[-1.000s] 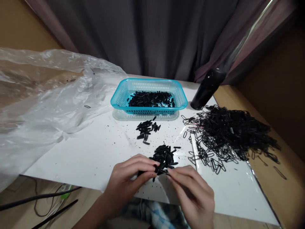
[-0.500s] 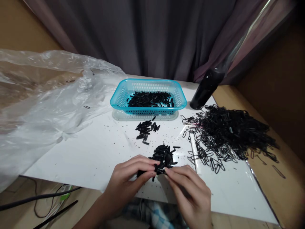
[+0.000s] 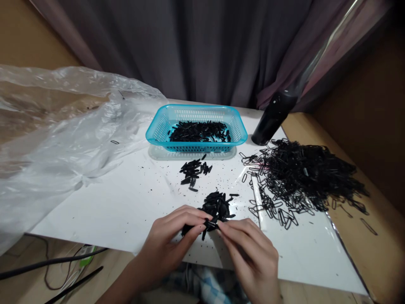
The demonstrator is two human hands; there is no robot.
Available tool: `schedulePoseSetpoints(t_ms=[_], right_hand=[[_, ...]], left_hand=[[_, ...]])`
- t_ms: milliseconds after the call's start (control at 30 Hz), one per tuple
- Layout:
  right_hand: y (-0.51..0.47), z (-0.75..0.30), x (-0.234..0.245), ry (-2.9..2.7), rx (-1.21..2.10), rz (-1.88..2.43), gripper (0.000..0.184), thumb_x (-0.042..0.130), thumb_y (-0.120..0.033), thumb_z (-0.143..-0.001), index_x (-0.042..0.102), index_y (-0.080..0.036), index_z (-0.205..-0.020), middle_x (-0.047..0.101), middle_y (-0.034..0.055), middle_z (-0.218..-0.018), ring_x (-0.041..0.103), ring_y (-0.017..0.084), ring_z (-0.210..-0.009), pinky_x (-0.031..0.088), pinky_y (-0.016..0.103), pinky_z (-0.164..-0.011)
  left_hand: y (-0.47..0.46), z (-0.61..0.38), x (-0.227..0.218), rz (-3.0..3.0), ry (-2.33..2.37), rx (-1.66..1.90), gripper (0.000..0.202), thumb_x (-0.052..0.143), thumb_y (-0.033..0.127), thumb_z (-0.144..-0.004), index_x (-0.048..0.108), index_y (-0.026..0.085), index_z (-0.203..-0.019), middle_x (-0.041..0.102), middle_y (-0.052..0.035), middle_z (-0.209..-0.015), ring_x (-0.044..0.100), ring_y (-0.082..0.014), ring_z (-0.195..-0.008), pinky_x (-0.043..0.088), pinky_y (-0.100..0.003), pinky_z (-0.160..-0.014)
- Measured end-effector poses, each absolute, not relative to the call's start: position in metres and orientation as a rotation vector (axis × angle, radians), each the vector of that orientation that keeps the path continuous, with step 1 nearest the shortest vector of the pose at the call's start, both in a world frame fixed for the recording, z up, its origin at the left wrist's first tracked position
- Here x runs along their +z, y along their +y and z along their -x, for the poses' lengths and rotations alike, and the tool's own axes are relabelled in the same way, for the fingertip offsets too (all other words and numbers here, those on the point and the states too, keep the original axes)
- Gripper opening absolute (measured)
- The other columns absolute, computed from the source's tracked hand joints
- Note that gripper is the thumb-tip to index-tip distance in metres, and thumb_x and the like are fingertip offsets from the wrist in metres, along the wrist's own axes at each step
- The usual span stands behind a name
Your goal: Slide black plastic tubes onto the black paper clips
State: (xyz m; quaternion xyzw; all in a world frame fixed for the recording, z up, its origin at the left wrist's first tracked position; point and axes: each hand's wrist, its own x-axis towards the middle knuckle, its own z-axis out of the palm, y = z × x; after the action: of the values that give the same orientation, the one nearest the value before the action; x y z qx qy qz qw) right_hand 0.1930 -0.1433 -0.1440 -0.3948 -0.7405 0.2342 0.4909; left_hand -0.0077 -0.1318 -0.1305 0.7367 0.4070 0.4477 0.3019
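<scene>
My left hand [image 3: 177, 230] and my right hand [image 3: 249, 245] meet near the table's front edge, both closed in a pinch. Between their fingertips is a small black strip [image 3: 213, 224] with a pale glint; fingers partly cover it. Just behind and under the fingers lies a heap of short black strips [image 3: 217, 204]. Farther back is a smaller group of the same strips [image 3: 191, 169]. A blue plastic basket [image 3: 196, 144] at the back holds many more. To the right spreads a large tangled pile of thin black loops [image 3: 310, 173].
A dark cylindrical object [image 3: 274, 118] leans at the back right, with clear plastic above it. A white strip [image 3: 257, 200] lies beside the loops. Crumpled clear plastic [image 3: 95, 139] covers the left of the white table surface [image 3: 114, 207]. Cables [image 3: 53, 262] hang below left.
The hands stay in almost the same place. The fingertips have shifted slightly around the small black strip, and more of a pale glint shows between them.
</scene>
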Motion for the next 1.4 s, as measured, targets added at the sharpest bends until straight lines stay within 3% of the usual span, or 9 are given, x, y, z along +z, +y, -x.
schedulePoseSetpoints(t_ms=[400,633,1000,1400], right_hand=[[-0.140,-0.194,-0.144,-1.917,0.429,0.979,0.031,0.052,0.000,-0.094,0.068,-0.016,-0.116,0.073,0.0079,-0.094,0.063,0.018,-0.077,0.055,0.031,-0.064],[-0.144,-0.196,-0.145,-1.858,0.614,0.869,0.036,0.052,0.003,-0.091,0.067,-0.018,-0.117,0.072,0.0062,-0.095,0.063,0.016,-0.077,0.054,0.029,-0.063],[-0.143,-0.191,-0.143,-1.791,0.605,0.965,0.032,0.057,0.002,-0.092,0.068,-0.018,-0.115,0.071,0.0057,-0.095,0.064,0.016,-0.084,0.056,0.029,-0.070],[-0.144,-0.191,-0.146,-1.834,0.525,0.949,0.032,0.057,0.000,-0.093,0.067,-0.017,-0.118,0.072,0.0068,-0.097,0.063,0.017,-0.083,0.055,0.031,-0.069]], left_hand=[[-0.134,0.010,-0.136,-2.173,1.195,1.106,0.024,0.056,0.004,-0.093,0.069,0.021,-0.104,0.078,-0.0056,-0.103,0.073,-0.0187,-0.095,0.059,-0.028,-0.088],[-0.131,0.010,-0.133,-2.139,1.237,1.210,0.020,0.059,0.002,-0.090,0.067,0.019,-0.095,0.077,-0.0049,-0.097,0.073,-0.0171,-0.093,0.058,-0.025,-0.087],[-0.133,0.012,-0.125,-1.936,1.114,1.169,0.022,0.057,0.000,-0.091,0.065,0.020,-0.094,0.077,-0.0042,-0.105,0.073,-0.0145,-0.098,0.057,-0.023,-0.088],[-0.131,0.009,-0.124,-1.999,1.089,1.162,0.022,0.059,-0.001,-0.090,0.066,0.019,-0.094,0.076,-0.0030,-0.097,0.071,-0.0137,-0.093,0.056,-0.022,-0.085]])
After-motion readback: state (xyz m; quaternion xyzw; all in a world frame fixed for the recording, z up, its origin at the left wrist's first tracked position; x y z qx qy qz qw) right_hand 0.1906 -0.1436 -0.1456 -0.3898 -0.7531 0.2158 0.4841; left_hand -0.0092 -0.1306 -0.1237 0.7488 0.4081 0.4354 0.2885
